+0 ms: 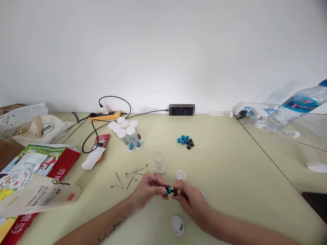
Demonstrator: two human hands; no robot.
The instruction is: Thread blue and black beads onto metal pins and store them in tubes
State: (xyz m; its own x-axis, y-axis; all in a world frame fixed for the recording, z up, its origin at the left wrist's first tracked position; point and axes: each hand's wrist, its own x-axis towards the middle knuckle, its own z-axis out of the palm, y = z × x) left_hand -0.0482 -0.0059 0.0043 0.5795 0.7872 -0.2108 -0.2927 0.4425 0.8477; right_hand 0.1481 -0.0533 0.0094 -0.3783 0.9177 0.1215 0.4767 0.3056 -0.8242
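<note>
My left hand [149,190] is closed, pinching a small blue nut [168,190] and holding a thin metal hex key [149,182]. My right hand [190,197] is closed too, pinching a small black part [173,191] against the blue nut. Both hands meet just above the table near its front. An open clear vial [158,161] stands just behind them, with its white cap [181,175] beside it. Several loose hex keys [130,176] lie to the left. A small pile of blue nuts [183,139] and black parts [189,144] lies farther back.
A cluster of capped vials [126,133] stands at back left near an orange power strip [105,116] with black cables. Snack packets and bags [38,170] crowd the left. A white lid [177,225] with small parts lies near me. A water bottle [298,107] lies at right.
</note>
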